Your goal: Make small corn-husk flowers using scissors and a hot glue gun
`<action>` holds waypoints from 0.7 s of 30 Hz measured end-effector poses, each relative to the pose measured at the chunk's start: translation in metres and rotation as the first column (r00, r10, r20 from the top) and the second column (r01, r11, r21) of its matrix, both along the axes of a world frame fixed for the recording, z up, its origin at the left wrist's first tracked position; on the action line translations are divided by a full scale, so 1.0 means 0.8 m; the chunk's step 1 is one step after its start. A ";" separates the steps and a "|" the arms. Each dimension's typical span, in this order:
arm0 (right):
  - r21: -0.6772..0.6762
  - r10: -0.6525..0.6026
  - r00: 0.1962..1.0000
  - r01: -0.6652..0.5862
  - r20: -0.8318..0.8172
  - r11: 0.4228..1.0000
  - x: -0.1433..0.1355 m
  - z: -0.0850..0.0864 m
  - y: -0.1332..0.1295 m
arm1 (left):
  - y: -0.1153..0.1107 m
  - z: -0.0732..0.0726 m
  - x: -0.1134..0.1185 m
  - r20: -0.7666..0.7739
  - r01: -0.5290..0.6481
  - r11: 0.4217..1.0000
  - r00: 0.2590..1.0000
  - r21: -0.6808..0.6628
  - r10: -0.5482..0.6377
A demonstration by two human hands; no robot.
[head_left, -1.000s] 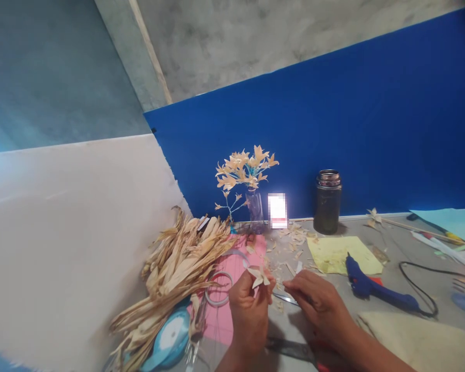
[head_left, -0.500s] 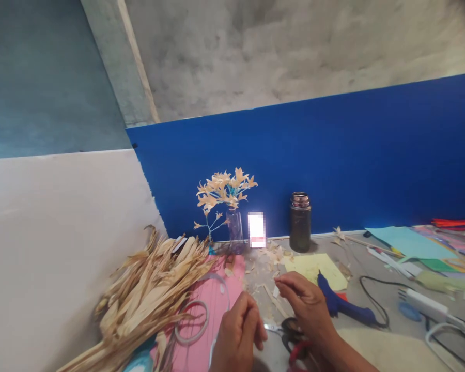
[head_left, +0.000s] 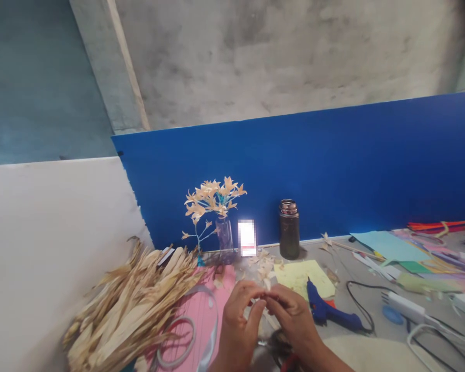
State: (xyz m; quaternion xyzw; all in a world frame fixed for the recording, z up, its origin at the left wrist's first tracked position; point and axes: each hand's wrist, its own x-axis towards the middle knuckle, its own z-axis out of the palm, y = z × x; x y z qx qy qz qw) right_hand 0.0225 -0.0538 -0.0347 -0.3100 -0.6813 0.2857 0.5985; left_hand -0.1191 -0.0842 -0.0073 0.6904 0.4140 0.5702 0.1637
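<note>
Your left hand point(head_left: 238, 323) and right hand point(head_left: 298, 318) meet in front of you, fingers curled and thumbs drawn in, their tips touching or nearly so. The step in hand looks like fine fingertip work; whatever small piece may be pinched there is hidden by your fingers and too blurred to make out, so I can't tell whether either hand grips anything. As I judge it, any next move from this pose calls for a light pinch and a clear view of the tips. Just beyond them lie pale scraps point(head_left: 264, 263), with yellow paper point(head_left: 304, 274) beside these and a blue glue gun point(head_left: 329, 310) to the right of your right hand. Pink paper point(head_left: 225, 276) lies to your left, a roll of tape point(head_left: 194, 336) on it, beside a heap of dried husks point(head_left: 132, 310). Farther back, pale flowers point(head_left: 207, 196) stand in a clear vase point(head_left: 225, 240), with a dark bottle point(head_left: 289, 235) upright to the right.
</note>
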 end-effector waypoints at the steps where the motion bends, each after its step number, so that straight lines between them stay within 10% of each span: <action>1: 0.006 0.001 0.999 -0.001 0.032 1.000 -0.001 -0.001 0.000 | 0.001 -0.004 0.000 0.010 0.001 1.000 1.000 0.013 -0.002; 13: 0.017 -0.081 0.970 0.080 0.231 0.997 -0.014 -0.031 0.004 | 0.011 -0.032 -0.004 0.361 -0.159 0.976 0.910 -0.149 0.203; 21: -0.053 -0.148 0.982 0.155 0.120 0.987 0.006 -0.013 0.017 | 0.016 -0.055 0.002 0.336 -0.110 0.965 0.923 -0.238 0.188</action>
